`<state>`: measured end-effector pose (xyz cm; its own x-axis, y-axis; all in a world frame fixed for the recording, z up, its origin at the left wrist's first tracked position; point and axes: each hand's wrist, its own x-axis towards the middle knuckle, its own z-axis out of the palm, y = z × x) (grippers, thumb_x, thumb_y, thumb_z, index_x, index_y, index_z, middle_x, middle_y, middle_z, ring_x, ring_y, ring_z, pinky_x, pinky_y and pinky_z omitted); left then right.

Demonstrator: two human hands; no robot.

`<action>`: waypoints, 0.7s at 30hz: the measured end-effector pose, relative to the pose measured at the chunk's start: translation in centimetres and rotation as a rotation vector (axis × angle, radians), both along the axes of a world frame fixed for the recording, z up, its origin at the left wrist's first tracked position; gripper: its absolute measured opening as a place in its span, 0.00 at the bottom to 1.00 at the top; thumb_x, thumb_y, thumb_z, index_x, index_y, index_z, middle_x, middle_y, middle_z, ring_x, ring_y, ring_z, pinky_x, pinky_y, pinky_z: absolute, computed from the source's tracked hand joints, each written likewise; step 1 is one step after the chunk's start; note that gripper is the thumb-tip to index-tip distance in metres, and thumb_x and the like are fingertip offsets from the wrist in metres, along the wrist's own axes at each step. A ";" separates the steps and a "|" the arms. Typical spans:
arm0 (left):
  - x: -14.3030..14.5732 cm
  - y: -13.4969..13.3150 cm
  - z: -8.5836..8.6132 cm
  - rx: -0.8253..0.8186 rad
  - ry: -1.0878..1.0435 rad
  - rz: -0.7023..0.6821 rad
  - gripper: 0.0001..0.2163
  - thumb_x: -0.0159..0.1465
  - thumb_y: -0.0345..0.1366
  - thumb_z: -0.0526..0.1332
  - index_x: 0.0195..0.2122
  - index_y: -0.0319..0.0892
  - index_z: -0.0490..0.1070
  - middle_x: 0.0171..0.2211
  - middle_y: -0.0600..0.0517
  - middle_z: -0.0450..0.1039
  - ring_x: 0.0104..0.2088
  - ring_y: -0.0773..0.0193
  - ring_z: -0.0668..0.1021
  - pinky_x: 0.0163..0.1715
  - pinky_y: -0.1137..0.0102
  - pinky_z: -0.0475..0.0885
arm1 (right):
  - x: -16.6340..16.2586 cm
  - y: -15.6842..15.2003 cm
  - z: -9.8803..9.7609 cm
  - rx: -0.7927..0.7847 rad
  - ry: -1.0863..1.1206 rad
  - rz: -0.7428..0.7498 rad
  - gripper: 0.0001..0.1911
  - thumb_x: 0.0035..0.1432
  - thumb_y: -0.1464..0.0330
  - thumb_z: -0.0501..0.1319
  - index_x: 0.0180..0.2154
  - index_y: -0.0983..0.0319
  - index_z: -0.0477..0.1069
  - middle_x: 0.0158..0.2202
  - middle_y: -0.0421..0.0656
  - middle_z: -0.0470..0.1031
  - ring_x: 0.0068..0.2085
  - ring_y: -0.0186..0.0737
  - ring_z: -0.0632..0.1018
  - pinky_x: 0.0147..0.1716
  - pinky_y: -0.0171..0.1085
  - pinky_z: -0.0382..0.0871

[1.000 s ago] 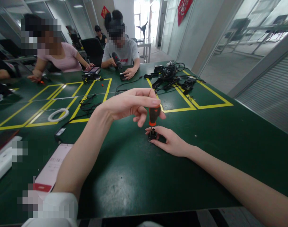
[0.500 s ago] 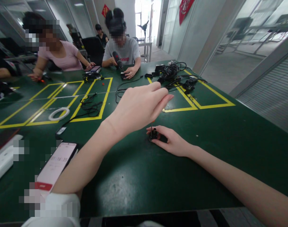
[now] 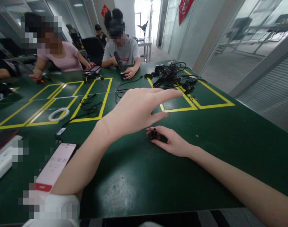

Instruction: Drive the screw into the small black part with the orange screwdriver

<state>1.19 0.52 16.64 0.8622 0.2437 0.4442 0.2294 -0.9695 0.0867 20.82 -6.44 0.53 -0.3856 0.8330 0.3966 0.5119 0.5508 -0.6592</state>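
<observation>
In the head view my right hand (image 3: 173, 141) rests on the green table, its thumb and fingers closed round a small black part (image 3: 154, 133) with a short round stub on top. A thin metal shaft (image 3: 150, 130), like a screwdriver's, stands upright against this part; its upper end is hidden behind my left hand. Above it hovers my left hand (image 3: 139, 108), back turned to me, thumb and index finger stretched out and apart. Whether the hidden fingers touch the tool's handle does not show.
A phone (image 3: 56, 165) lies under my left forearm, near a white power strip (image 3: 7, 160). Yellow tape rectangles mark the table, with a white ring (image 3: 59, 114) and black cables (image 3: 90, 107). More cables (image 3: 168, 74) are heaped farther back. Across the table, a co-worker holds a power driver (image 3: 118, 60).
My left hand's thumb and index finger have spread apart from a closed grip, and the hand has dropped slightly. The right hand and the black part stay in place.
</observation>
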 end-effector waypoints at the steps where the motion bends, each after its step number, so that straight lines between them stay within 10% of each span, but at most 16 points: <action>1: 0.1 0.0 -0.2 0.041 -0.001 0.060 0.17 0.70 0.35 0.61 0.60 0.45 0.74 0.49 0.48 0.83 0.48 0.56 0.84 0.45 0.66 0.77 | 0.0 0.0 0.0 -0.005 0.002 0.001 0.14 0.67 0.69 0.62 0.53 0.60 0.73 0.52 0.51 0.82 0.45 0.47 0.83 0.45 0.45 0.81; 10: 0.4 -0.1 -0.5 -0.005 -0.039 -0.080 0.26 0.65 0.21 0.50 0.62 0.44 0.70 0.63 0.43 0.71 0.61 0.56 0.77 0.54 0.63 0.77 | 0.1 0.0 -0.1 0.000 -0.009 -0.008 0.11 0.67 0.68 0.62 0.51 0.59 0.74 0.49 0.49 0.83 0.43 0.46 0.83 0.43 0.46 0.81; 21: 0.3 -0.1 -0.4 0.004 0.046 -0.049 0.20 0.64 0.26 0.57 0.56 0.41 0.77 0.56 0.45 0.78 0.49 0.57 0.83 0.42 0.67 0.78 | 0.2 0.0 0.1 -0.005 -0.025 -0.025 0.09 0.69 0.64 0.63 0.48 0.60 0.74 0.45 0.49 0.83 0.39 0.45 0.83 0.41 0.44 0.81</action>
<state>1.44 0.42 16.29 0.8926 0.1988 0.4047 0.1852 -0.9800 0.0727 21.04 -6.42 0.63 -0.3746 0.8445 0.3829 0.5419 0.5344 -0.6487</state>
